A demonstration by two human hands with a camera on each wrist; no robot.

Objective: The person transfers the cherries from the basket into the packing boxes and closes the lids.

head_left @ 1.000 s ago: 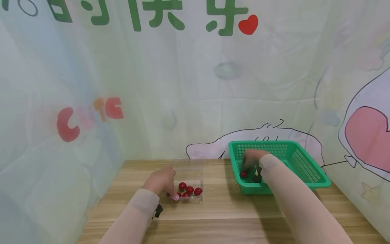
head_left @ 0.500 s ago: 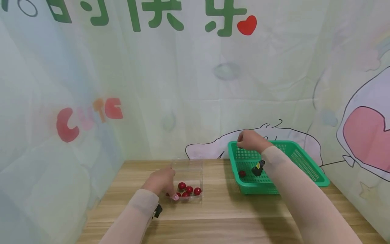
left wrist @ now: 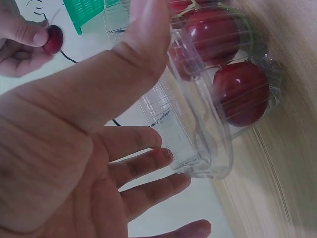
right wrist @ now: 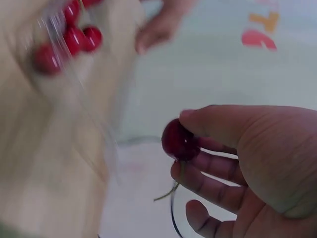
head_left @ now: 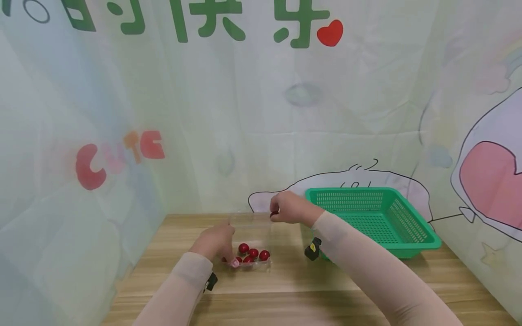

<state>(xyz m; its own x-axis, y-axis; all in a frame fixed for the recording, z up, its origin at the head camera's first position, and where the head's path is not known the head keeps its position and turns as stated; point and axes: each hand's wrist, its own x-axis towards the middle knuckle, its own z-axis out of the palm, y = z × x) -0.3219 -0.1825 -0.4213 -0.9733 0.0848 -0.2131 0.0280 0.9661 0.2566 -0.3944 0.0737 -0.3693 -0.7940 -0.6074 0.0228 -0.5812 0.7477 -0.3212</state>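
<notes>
My right hand (head_left: 291,207) pinches a dark red cherry (right wrist: 178,141) between thumb and fingers; its thin green stem (right wrist: 167,192) hangs below. That hand is in the air between the basket and a clear plastic box (left wrist: 218,148), just beyond the box's right back corner. Several red cherries (head_left: 264,255) lie along the front of the box, and its clear lid (head_left: 250,219) stands open at the back. With thumb at the front and fingers toward the back, my left hand (head_left: 214,243) holds the box's left side.
A green slotted basket (head_left: 379,246) stands on the right of the wooden table (head_left: 261,308); my right forearm covers its left front part. A printed cloth (head_left: 228,113) hangs close behind the table.
My right hand has come up out of the basket and moved left toward the box, carrying a cherry. The left hand and the box have stayed in place.
</notes>
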